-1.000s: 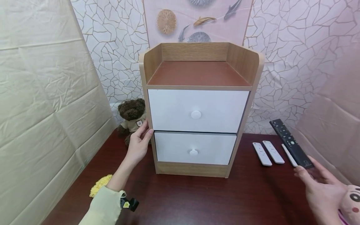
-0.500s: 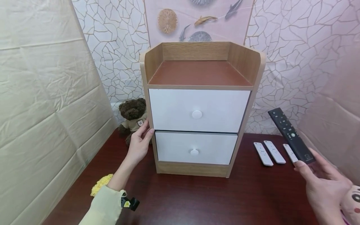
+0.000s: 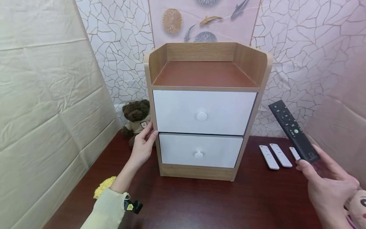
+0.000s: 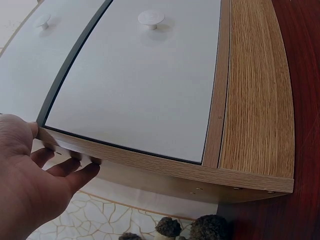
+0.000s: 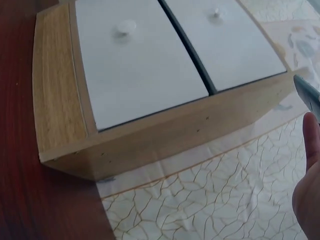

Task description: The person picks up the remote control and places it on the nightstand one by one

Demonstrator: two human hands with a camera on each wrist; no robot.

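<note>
A wooden bedside cabinet (image 3: pixel 197 171) with two white drawers stands in the middle of the head view, both drawers pushed in. My left hand (image 3: pixel 143 148) grips its left side edge, thumb at the front by the gap between the drawers and fingers along the side panel. In the left wrist view, the fingertips (image 4: pixel 85 175) press the outer side. My right hand (image 3: pixel 328 181) holds a black remote control (image 3: pixel 294 130) by its lower end, raised and tilted, buttons facing me. Only a tip of that remote shows in the right wrist view.
Two white remotes (image 3: pixel 268 157) lie on the dark red table (image 3: pixel 200 203) right of the cabinet; a third white remote (image 3: pixel 294 153) is partly behind the black one. A brown teddy bear (image 3: pixel 135 111) sits at the left, a yellow woolly thing (image 3: pixel 104 187) nearer. A doll's face (image 3: pixel 358 203) shows bottom right.
My right hand has lifted the black remote control higher and moved it slightly left. My left hand has kept its grip on the cabinet's edge, and the head view has shifted slightly.
</note>
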